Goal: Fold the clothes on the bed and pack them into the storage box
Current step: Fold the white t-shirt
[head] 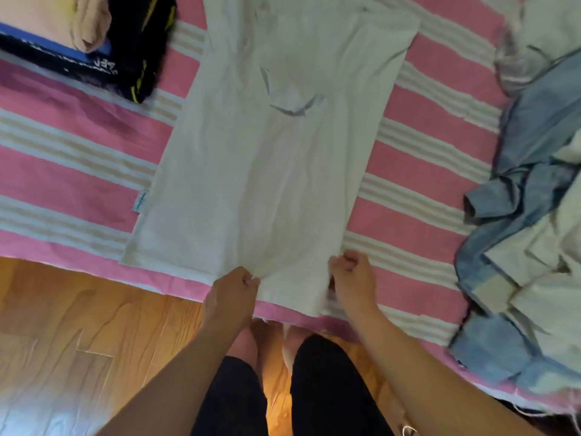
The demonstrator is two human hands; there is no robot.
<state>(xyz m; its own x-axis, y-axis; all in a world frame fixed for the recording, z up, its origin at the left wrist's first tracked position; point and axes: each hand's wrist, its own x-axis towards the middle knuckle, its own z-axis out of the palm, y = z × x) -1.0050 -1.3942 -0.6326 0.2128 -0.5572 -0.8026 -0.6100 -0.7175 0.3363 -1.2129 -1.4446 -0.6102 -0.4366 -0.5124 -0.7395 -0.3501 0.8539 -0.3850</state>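
A white shirt (267,171) lies flat and lengthwise on the pink striped bed (418,171), its sides folded in to a long panel. My left hand (232,291) pinches the bottom hem near its middle. My right hand (352,278) grips the hem's right corner with curled fingers. Both hands are at the near edge of the bed. The storage box (37,36) sits at the top left, with folded clothes in it.
A black garment with yellow trim (141,48) and a beige piece (91,26) lie at the box. A heap of blue denim and pale clothes (528,215) covers the bed's right side. Wooden floor (78,341) lies below, where my legs stand.
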